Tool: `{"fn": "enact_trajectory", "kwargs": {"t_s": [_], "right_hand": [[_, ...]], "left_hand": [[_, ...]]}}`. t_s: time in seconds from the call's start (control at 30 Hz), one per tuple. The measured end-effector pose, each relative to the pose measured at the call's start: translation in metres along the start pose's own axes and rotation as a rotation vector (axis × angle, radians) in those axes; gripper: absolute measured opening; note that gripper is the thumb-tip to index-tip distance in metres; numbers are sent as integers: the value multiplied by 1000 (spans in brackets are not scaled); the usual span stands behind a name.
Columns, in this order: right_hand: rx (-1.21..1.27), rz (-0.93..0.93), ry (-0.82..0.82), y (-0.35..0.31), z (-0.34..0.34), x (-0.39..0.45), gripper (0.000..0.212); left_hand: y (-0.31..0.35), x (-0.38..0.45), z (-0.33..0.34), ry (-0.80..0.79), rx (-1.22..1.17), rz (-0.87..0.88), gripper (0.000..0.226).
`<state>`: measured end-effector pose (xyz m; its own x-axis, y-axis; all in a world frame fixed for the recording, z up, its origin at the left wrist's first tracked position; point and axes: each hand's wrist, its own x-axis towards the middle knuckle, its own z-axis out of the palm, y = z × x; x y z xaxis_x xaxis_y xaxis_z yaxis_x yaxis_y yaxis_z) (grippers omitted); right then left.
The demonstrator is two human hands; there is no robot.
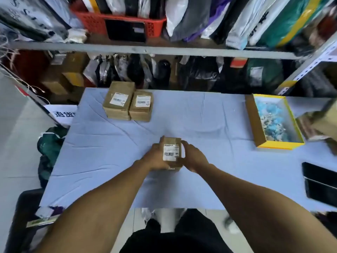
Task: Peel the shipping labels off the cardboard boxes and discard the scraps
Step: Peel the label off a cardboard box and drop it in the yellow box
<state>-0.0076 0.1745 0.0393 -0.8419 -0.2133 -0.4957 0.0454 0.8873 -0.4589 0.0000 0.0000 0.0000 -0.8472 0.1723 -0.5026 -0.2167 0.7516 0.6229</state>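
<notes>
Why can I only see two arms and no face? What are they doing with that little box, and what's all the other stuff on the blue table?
The camera sits on the person's head and looks down, so you see only their own arms. The left hand and right hand grip a small cardboard box from both sides. A white shipping label is still stuck on top of it. On the blue table, two more labelled boxes wait at the back left. On the right, a yellow tray holds torn paper scraps. Something flat and black lies at the right edge. Behind are shelves full of parcels.
</notes>
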Motion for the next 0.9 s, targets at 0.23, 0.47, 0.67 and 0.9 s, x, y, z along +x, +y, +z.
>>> {"fn": "enact_trajectory", "kwargs": {"t_s": [0.23, 0.47, 0.67, 0.9], "right_hand": [[230, 91, 40, -6, 28, -9, 85], [216, 72, 102, 13, 33, -6, 74], [176, 47, 201, 15, 38, 3, 58], [142, 49, 223, 14, 35, 14, 51]], "left_hand": [[5, -18, 11, 142, -336, 32, 94], [8, -23, 26, 156, -425, -2, 90], [1, -21, 25, 147, -389, -57, 106], [-3, -19, 28, 165, -382, -69, 106]]}}
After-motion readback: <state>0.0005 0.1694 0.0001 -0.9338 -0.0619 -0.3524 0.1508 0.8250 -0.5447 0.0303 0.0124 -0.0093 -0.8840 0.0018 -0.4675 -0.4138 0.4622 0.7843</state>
